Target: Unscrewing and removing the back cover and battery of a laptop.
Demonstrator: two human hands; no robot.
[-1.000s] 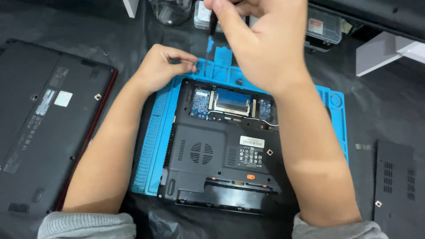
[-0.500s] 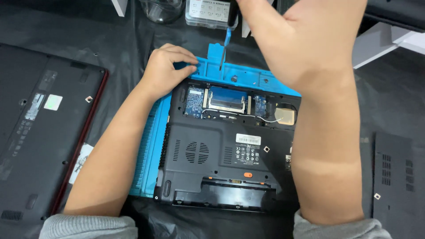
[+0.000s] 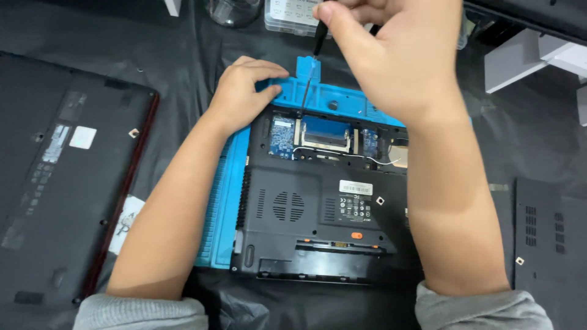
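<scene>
Up at the blue mat's (image 3: 223, 201) far edge, the right hand's (image 3: 397, 55) fingers pinch a black tool (image 3: 318, 43); the left hand (image 3: 244, 91) rests curled, empty, beside the opened laptop (image 3: 318, 214).

Single view only, worn on the head, aimed steeply down and slightly forward over the table (image 3: 153, 55). Close in: both forearms enter from the bottom edge, sleeves cut off by the frame. Centred on the opened laptop (image 3: 318, 208) lying on the blue mat (image 3: 223, 201). Right hand (image 3: 397, 55) raised nearest the lens, large, cropped by the top edge; left hand (image 3: 244, 91) lower and farther. Second laptop (image 3: 61, 177) cropped at left, loose black panel (image 3: 550, 244) at right.
</scene>
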